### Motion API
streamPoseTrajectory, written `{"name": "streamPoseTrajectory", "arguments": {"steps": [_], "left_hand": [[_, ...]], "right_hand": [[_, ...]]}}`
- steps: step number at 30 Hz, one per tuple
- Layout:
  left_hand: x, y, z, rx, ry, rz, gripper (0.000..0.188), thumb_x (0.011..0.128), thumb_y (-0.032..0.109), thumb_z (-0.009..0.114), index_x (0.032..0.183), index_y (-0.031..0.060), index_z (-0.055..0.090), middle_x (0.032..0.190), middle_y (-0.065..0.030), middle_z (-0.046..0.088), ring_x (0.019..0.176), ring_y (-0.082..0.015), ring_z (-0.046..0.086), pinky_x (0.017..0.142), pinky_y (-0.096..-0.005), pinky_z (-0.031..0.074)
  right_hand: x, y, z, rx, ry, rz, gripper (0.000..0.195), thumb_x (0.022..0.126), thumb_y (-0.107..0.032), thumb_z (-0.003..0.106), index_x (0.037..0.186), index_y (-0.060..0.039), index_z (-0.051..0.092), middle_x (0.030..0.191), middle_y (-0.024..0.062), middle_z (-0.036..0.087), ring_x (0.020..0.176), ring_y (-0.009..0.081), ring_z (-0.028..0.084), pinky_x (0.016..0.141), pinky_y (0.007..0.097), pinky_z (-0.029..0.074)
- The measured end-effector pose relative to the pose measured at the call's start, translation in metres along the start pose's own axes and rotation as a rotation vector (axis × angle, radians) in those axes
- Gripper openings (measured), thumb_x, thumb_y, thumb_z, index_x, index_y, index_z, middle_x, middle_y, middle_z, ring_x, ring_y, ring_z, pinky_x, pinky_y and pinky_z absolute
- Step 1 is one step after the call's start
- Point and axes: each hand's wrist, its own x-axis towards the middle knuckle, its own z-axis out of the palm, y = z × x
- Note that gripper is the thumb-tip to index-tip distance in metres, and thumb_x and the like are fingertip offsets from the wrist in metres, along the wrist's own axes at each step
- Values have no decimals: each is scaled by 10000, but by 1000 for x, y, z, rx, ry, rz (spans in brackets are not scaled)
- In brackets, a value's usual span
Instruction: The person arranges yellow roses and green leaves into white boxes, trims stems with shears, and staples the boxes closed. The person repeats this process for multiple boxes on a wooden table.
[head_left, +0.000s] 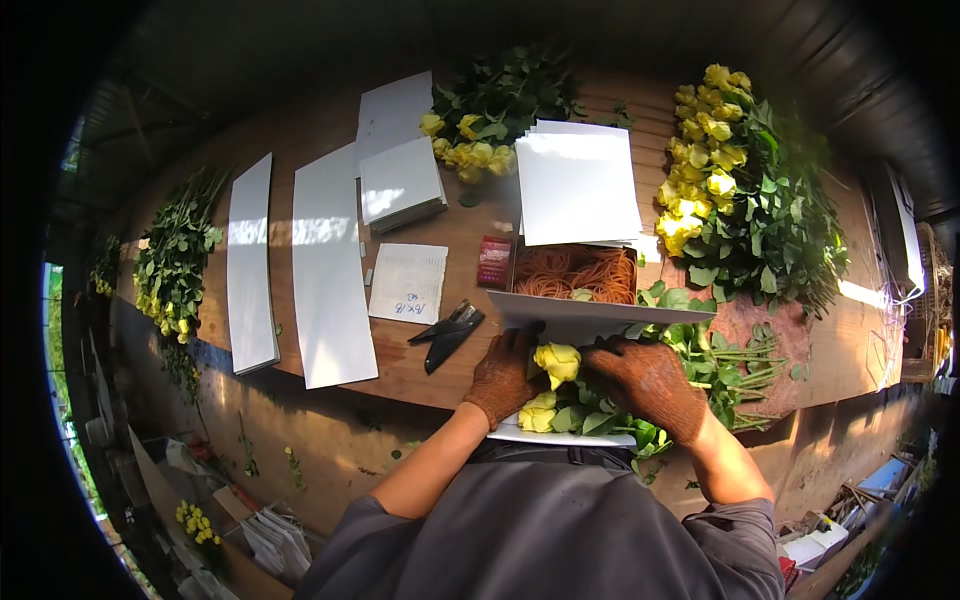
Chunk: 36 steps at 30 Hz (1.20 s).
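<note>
Both my hands wear brown work gloves. A white cardboard sheet is bent around several yellow roses just in front of my waist. My left hand is beside the rose heads at the left, its fingertips by the raised flap; its grip is partly hidden. My right hand is curled over the upper rose just behind its bloom, with the thumb side toward the flap. Another yellow bloom lies below, on the sheet's near part. Green stems stick out to the right past my right hand.
Beyond the flap is a box of orange rubber bands, with white cardboard sheets above it. Black pruning shears lie left of my hands. A large rose pile covers the right side. Long white sheets lie left.
</note>
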Motion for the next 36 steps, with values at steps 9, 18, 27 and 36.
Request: {"name": "streamPoseTrajectory", "arguments": {"steps": [9,18,27,36], "left_hand": [[-4,2,0,-8,80,19,768,736,375,822,1389,136,495,1280,-168,544,1190,-380,528,985,-474,476],[-6,10,-8,26,-4,65,567,783,354,795,1303,223,613,1262,-173,532,1202,-376,504,1000,-470,466],[1,19,-12,84,-39,44,570,786,395,792,1296,200,625,1304,-198,512,1224,-392,496,1017,-467,458],[-4,10,-8,25,20,141,577,734,270,831,1270,174,637,1230,-143,584,1156,-354,521,1009,-452,460]], "right_hand": [[18,21,85,-10,94,-67,197,792,-216,694,943,-91,703,895,129,665,820,327,660,707,440,551],[13,62,-58,487,-846,-105,404,964,-368,595,1262,-97,626,1154,202,672,1041,349,654,911,415,522],[57,373,-128,-353,333,729,481,924,-283,551,1364,-92,526,1266,185,606,1201,382,571,978,528,475],[67,314,-122,-535,160,651,559,723,-308,789,1231,-167,604,1199,154,589,1152,371,569,972,533,449]]}}
